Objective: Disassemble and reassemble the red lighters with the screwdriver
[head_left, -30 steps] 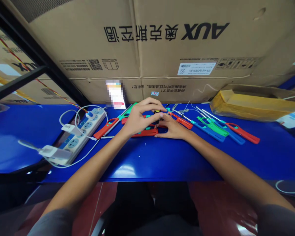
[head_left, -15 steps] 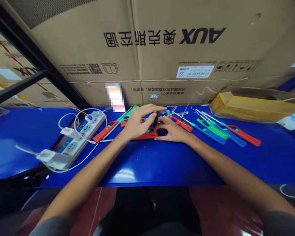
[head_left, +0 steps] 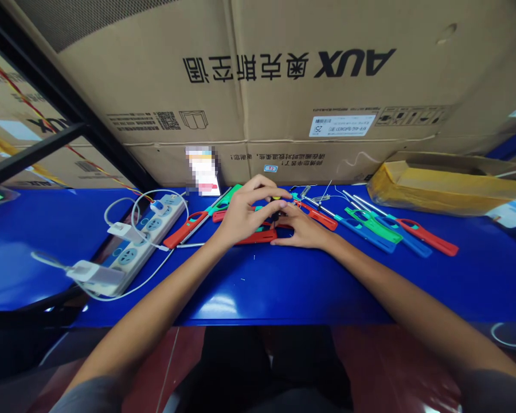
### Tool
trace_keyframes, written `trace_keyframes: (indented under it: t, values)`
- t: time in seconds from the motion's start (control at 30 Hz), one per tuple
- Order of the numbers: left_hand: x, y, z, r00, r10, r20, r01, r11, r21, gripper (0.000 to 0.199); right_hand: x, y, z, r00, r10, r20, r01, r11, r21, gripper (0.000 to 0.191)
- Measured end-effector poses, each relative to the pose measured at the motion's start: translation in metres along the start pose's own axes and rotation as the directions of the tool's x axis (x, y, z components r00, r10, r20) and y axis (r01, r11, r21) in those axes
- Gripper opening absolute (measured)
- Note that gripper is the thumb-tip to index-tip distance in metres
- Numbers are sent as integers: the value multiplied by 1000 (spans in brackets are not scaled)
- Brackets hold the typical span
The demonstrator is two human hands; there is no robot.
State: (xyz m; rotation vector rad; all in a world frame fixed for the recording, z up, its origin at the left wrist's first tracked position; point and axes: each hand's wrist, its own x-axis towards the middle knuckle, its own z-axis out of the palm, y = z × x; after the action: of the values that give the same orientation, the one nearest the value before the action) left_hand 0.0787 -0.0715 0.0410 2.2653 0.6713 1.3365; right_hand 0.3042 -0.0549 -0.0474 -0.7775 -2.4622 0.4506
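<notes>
My left hand point(head_left: 245, 211) has its thumb and fingers curled around the top of a small screwdriver point(head_left: 276, 217), which stands upright with a black handle and a yellow end. Its tip points down at a red gas lighter point(head_left: 258, 236) lying flat on the blue table point(head_left: 292, 287). My right hand point(head_left: 305, 227) grips the end of that lighter, thumb on the near side, with the other fingers close to the screwdriver; they partly hide the tip. Just behind the left hand lie another red lighter point(head_left: 218, 215) and a green-and-red one point(head_left: 184, 229).
Several lighters lie to the right, among them a blue one point(head_left: 365, 234) and a red one point(head_left: 430, 236). At left is a power strip point(head_left: 152, 226) with cables. A phone point(head_left: 205, 172) leans on the big carton point(head_left: 249, 92). A yellow box point(head_left: 447, 192) stands back right.
My left thumb and fingers have shifted around the screwdriver handle, the thumb now farther right, and its yellow end shows between them. My right hand and the red lighter stay almost in place.
</notes>
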Motion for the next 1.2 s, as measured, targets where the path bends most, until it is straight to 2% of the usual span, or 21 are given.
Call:
trace_keyframes:
  t: [0.2,0.37,0.5,0.6,0.73,0.93,1.1,1.2]
  values:
    - [0,2,-2,997,-21,80,24,999,-36,28,0,2,2,1000,-23,-18,22,1000,-16,29]
    - [-2,-1,4,998,-61,-20,59,993,-104,21,0,1,1,1000,-13,-15,13,1000,-7,28]
    - [-4,0,2,991,-123,60,130,982,-136,28,0,1,1,1000,-25,-13,25,999,-24,29]
    - [-4,-1,2,993,-105,55,110,990,-90,28,0,0,1,1000,-23,-12,23,1000,-22,29]
    - [-4,-3,8,998,-59,-35,56,996,-76,24,1,-1,0,1000,13,2,-13,1000,-22,30]
    - [-5,2,5,989,-133,60,139,985,-100,31,0,0,1,1000,-8,-1,8,1000,-18,29]
    - [-3,1,3,997,-65,-29,65,998,-5,25,-1,2,2,1000,-5,-12,5,1000,-14,30]
    - [-3,1,3,995,-95,-17,94,993,-72,28,-1,1,2,1000,-21,-15,20,1000,-20,30]
